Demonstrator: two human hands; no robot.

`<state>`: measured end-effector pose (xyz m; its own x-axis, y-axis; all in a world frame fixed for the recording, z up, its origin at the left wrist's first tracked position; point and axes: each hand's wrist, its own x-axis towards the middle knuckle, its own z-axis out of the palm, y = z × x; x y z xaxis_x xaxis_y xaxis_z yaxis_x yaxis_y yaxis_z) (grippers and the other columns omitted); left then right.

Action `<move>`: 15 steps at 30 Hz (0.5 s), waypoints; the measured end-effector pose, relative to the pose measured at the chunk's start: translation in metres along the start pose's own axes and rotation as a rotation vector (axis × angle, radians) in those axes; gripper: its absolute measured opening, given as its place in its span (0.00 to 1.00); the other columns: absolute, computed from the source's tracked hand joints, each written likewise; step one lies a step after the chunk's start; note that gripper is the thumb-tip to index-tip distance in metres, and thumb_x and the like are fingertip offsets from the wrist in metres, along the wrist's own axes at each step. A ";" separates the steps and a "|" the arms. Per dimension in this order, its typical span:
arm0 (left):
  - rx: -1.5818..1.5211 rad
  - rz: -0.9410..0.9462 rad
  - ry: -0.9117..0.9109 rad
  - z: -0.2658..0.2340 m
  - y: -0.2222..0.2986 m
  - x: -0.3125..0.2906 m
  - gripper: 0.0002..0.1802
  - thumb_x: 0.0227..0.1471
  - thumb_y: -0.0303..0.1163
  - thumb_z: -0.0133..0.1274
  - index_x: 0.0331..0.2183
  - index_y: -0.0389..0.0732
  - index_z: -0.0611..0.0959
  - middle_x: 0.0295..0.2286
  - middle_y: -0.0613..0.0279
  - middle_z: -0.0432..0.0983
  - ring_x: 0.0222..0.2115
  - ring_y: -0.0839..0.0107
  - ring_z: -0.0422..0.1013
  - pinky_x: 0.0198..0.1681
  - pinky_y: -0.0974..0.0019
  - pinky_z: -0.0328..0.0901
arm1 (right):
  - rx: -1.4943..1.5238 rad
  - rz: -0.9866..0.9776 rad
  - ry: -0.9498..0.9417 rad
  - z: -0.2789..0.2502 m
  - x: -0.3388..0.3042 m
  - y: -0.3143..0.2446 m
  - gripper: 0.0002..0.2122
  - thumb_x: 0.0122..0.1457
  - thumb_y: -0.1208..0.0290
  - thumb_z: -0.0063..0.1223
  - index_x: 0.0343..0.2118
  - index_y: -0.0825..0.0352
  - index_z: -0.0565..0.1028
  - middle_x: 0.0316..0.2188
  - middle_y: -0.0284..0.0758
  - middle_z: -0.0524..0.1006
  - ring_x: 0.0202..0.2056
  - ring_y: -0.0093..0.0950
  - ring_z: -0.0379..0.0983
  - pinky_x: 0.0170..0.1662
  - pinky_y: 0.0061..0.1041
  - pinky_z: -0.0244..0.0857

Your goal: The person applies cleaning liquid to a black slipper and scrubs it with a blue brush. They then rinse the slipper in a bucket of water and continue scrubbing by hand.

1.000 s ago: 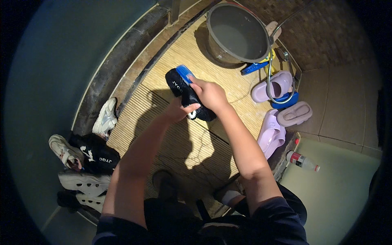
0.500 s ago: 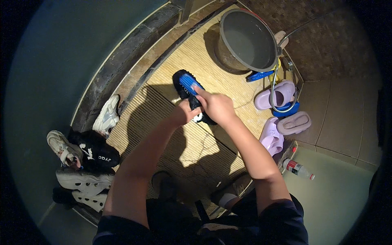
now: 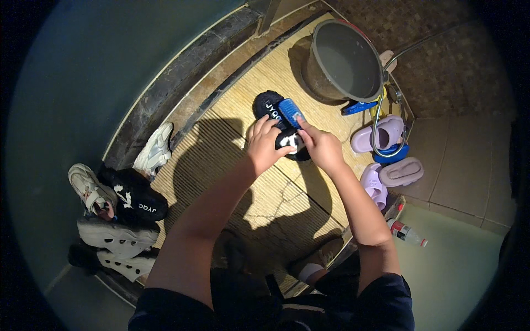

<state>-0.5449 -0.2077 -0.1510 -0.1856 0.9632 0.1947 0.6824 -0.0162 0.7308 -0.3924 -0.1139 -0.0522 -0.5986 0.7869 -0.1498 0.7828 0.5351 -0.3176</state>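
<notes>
A black fuzzy slipper (image 3: 266, 101) with white lettering and a white patch is on the ribbed floor ahead of me. My left hand (image 3: 264, 146) holds it by the side, fingers bent over its edge and thumb beside the white patch. In my right hand (image 3: 323, 150) is a blue brush (image 3: 290, 112), gripped near its lower end. The brush lies against the right side of the slipper, bristle-like face visible. My palms hide part of the slipper's near end.
A grey bucket (image 3: 317, 77) stands beyond the slipper. To the right are lilac slippers (image 3: 364, 139), a metal hose (image 3: 374, 129) and a plastic bottle (image 3: 407, 234). Pale shoes (image 3: 85, 190), another black slipper (image 3: 144, 194) and grey clogs (image 3: 118, 237) line the left edge.
The black slipper has turned so its lettered top faces up. My left hand has shifted from a closed grip to bent fingers over its side. The brush has moved to the slipper's right side.
</notes>
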 end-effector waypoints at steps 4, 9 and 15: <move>-0.038 0.045 -0.078 0.020 -0.005 0.019 0.26 0.48 0.42 0.63 0.40 0.29 0.76 0.52 0.40 0.67 0.60 0.41 0.54 0.61 0.49 0.54 | -0.078 -0.075 -0.040 0.000 0.028 0.025 0.14 0.61 0.57 0.50 0.50 0.46 0.77 0.24 0.41 0.79 0.26 0.41 0.77 0.29 0.38 0.69; -0.051 0.058 -0.018 0.035 -0.029 0.051 0.24 0.47 0.40 0.64 0.37 0.32 0.76 0.49 0.40 0.70 0.58 0.42 0.58 0.59 0.48 0.57 | -0.153 -0.269 -0.232 0.007 0.097 0.048 0.14 0.62 0.54 0.48 0.49 0.44 0.77 0.28 0.37 0.80 0.28 0.40 0.77 0.31 0.37 0.70; -0.103 0.115 0.011 0.049 -0.056 0.077 0.32 0.45 0.39 0.65 0.44 0.24 0.74 0.48 0.34 0.70 0.57 0.39 0.59 0.60 0.49 0.57 | -0.183 -0.326 -0.030 0.063 0.132 0.079 0.15 0.61 0.54 0.50 0.51 0.41 0.76 0.16 0.38 0.76 0.18 0.39 0.74 0.23 0.37 0.68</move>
<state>-0.5627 -0.1193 -0.2091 -0.1190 0.9503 0.2876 0.6232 -0.1540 0.7668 -0.4202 0.0135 -0.1560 -0.8240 0.5583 -0.0965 0.5661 0.8042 -0.1808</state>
